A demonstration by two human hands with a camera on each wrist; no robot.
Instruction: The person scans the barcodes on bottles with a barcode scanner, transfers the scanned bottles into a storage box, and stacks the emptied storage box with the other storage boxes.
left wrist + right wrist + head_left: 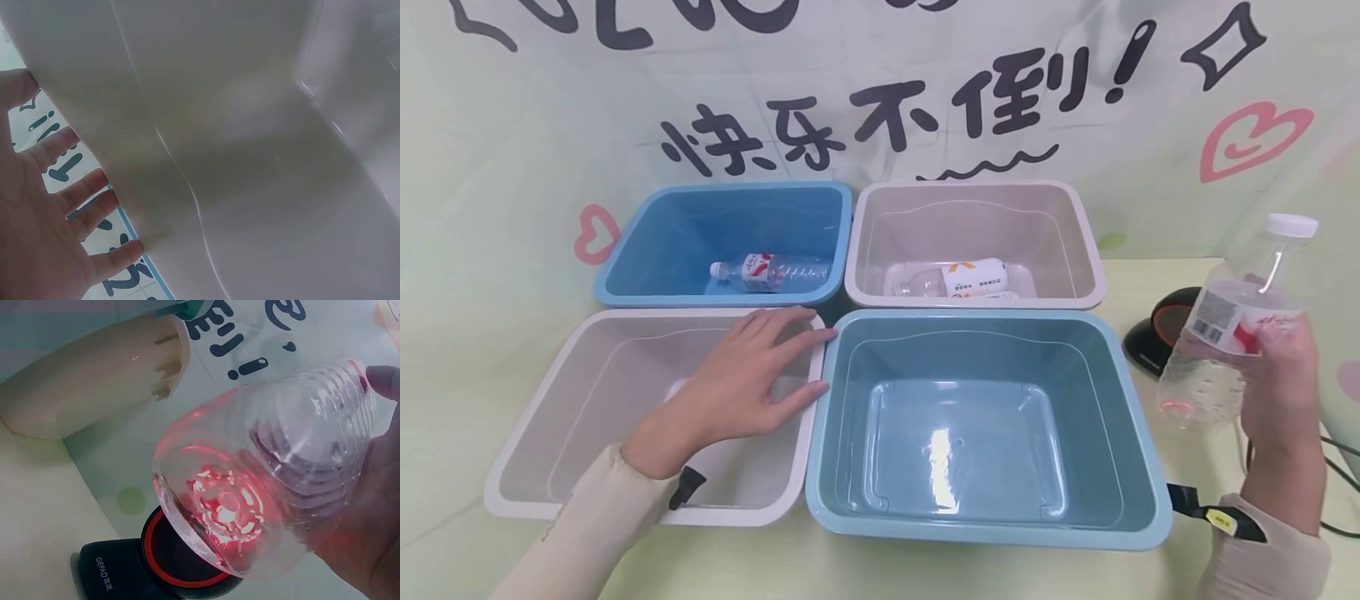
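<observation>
My right hand (1288, 383) grips a clear plastic bottle (1210, 321) with a white cap and a white-and-red label, tilted above the right side of the table. In the right wrist view the bottle's base (228, 509) glows red over a black device with a red ring (109, 569). My left hand (730, 387) is stretched over the front-left pale pink bin (542, 442), fingers spread and holding nothing. Its fingertips (134, 248) come right up to the bin's rim in the left wrist view.
A light blue bin (985, 533) stands front right. Behind, a darker blue bin (722, 208) holds a labelled bottle (767, 272), and a pale pink bin (970, 196) holds bottles with white labels (977, 277). Black cables (1341, 467) lie at the right edge. A printed cloth (865, 67) hangs behind.
</observation>
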